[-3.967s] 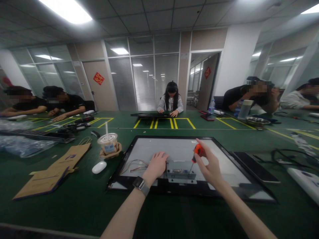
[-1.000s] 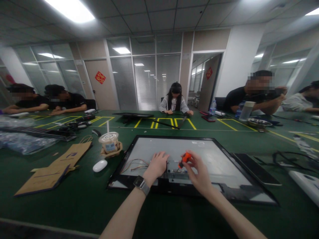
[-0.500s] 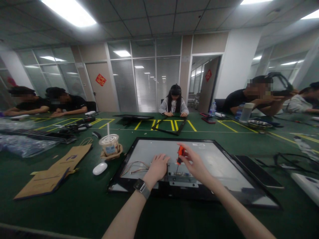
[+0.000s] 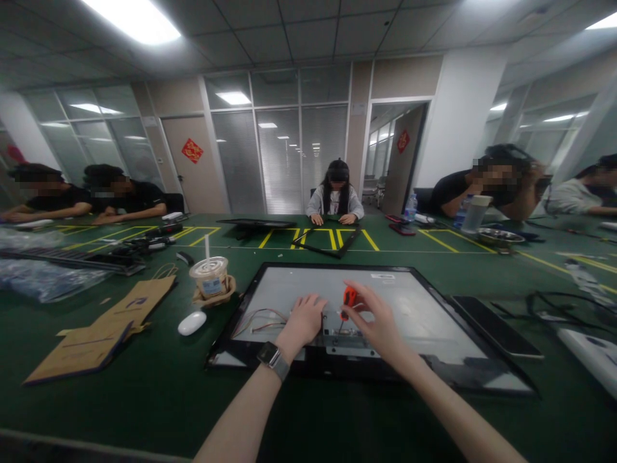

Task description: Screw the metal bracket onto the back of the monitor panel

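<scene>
My right hand (image 4: 380,316) grips a screwdriver (image 4: 349,298) with a red-orange and black handle. Its thin shaft points down at a small metal bracket (image 4: 351,351) near the front edge of a display panel (image 4: 279,286). The exact tip contact is too small to make out. My left hand (image 4: 306,316) rests on the panel just left of the bracket, fingers stretched out, with a watch on the wrist. Thin loose wires (image 4: 260,316) lie on the panel's pale back, left of that hand.
Left of the panel are a drink cup (image 4: 211,283) in a cardboard holder, a white mouse (image 4: 191,323) and a paper bag (image 4: 130,308). A black flat slab (image 4: 496,325) lies right. Across the green table, a person (image 4: 336,199) sits behind a dark frame (image 4: 332,251).
My view has shifted slightly. My right hand still holds the screwdriver at the bracket, its fingers slightly changed on the handle. Across the table, the person's hands have moved off the dark frame's corners.
</scene>
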Motion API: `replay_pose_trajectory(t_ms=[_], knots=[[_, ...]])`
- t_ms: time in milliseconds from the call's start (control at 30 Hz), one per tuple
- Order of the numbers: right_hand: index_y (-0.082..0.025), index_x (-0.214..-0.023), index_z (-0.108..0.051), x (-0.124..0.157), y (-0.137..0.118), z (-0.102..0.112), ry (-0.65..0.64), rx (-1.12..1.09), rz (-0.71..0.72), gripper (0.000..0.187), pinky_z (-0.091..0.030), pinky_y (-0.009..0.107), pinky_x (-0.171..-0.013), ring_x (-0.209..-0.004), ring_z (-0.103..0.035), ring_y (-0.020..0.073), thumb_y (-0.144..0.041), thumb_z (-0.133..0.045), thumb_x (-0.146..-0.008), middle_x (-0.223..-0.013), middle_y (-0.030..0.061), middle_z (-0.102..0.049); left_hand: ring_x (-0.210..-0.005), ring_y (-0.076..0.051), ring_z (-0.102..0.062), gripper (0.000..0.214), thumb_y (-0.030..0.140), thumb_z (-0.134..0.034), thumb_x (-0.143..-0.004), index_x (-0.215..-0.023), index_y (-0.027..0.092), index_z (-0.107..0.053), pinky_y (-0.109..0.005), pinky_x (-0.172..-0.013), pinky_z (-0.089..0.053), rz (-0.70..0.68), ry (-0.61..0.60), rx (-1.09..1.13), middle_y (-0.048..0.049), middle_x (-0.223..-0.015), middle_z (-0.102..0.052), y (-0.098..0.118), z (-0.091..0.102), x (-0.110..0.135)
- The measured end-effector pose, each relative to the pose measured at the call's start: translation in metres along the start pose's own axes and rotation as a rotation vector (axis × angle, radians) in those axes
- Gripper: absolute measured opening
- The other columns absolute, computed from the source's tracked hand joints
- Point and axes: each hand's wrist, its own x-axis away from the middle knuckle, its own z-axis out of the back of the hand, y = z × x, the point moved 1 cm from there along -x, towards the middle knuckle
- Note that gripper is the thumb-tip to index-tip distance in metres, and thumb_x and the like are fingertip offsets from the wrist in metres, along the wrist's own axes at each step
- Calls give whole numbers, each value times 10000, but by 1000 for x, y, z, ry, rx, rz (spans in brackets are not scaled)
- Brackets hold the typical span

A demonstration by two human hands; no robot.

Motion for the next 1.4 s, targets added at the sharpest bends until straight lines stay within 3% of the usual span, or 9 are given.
replay_pose_trajectory(t_ms=[133, 367, 600, 800, 1067, 1167, 1233, 1300, 1400], knots=[[-321, -1299, -606, 2, -3, -3, 27, 20, 63, 382, -650, 322, -681, -760, -689, 185, -275, -622, -921, -981, 51, -667, -1366, -243, -431, 461, 129, -319, -958, -1381, 183, -493, -443, -1141, -335, 8, -14, -5, -122, -1486, -467, 0, 0, 0], [-292, -1298, -597, 5, -1, -5, 72, 20, 87, 368, -640, 275, -614, -676, -676, 149, -295, -625, -931, -956, 47, -642, -1371, -231, -432, 473, 102, -318, -950, -1382, 183, -493, -440, -1146, -335, 17, -33, -20, -122, -1501, -455, 2, 5, 1], [-331, -1339, -558, 6, -2, -3, 25, 61, 165, 431, -627, 287, -668, -745, -673, 167, -229, -626, -925, -966, 44, -651, -1376, -240, -427, 475, 121, -313, -959, -1397, 177, -489, -442, -1148, -335, 16, -11, -19, -128, -1494, -465, 1, 1, 0], [-274, -1380, -473, 4, -5, -3, -32, -96, -5, 422, -613, 371, -807, -920, -710, 208, -188, -478, -967, -1189, 115, -646, -1361, -236, -444, 469, 132, -317, -960, -1390, 185, -497, -428, -1141, -342, 2, -2, -21, -119, -1483, -474, 1, 2, 1], [-238, -1109, -632, 1, -5, -1, 129, 37, -22, 276, -580, 323, -679, -711, -627, 176, -240, -701, -842, -880, 33, -598, -1378, -236, -426, 486, 118, -330, -946, -1406, 183, -476, -425, -1146, -330, -2, -10, -24, -113, -1489, -471, 0, 1, 0], [-246, -1182, -611, 4, -7, 1, 87, 24, -18, 293, -575, 371, -775, -828, -661, 210, -245, -634, -890, -943, 57, -635, -1373, -240, -433, 473, 130, -327, -954, -1396, 181, -488, -427, -1143, -335, 5, -8, -26, -118, -1489, -469, -1, -2, -1], [-262, -1271, -561, 5, -7, 1, 17, -89, -46, 321, -570, 397, -854, -962, -686, 223, -226, -505, -957, -1100, 90, -654, -1358, -244, -450, 463, 144, -322, -962, -1389, 190, -497, -430, -1136, -345, 6, 8, -29, -115, -1481, -476, -1, -3, -1], [-272, -1316, -519, 5, -6, 1, -16, -208, -88, 347, -582, 388, -848, -951, -711, 207, -215, -441, -983, -1169, 98, -655, -1347, -247, -462, 469, 139, -325, -959, -1391, 196, -496, -433, -1131, -351, 3, 18, -30, -111, -1478, -479, -1, -2, -1], [-263, -1277, -553, 4, -5, 1, 26, -216, -106, 321, -591, 359, -795, -866, -717, 194, -225, -501, -963, -1075, 77, -672, -1345, -250, -463, 476, 127, -320, -954, -1391, 190, -497, -441, -1130, -351, 7, 7, -22, -116, -1483, -476, 1, 1, 0]])
